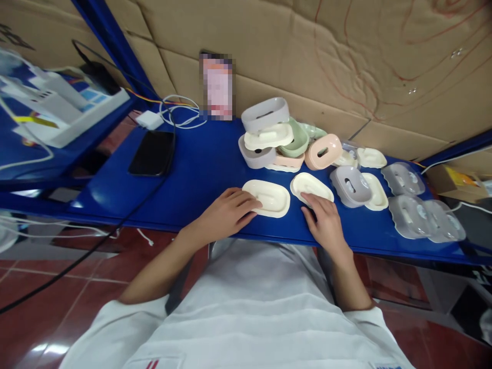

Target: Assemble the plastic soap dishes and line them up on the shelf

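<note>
Two cream oval soap-dish parts lie side by side near the front of the blue shelf (200, 169). My left hand (226, 212) rests beside the left cream tray (269, 198), fingertips touching its near-left rim, fingers loosely stretched out. My right hand (325, 220) lies flat with fingertips on the near edge of the right cream tray (311, 187). Neither hand grips anything.
A heap of soap dishes (284, 138) in grey, cream, green and pink stands behind. More grey dishes (418, 207) lie to the right. A black phone (151, 152), white charger and cables (177, 115) are at left. Cardboard lines the back wall.
</note>
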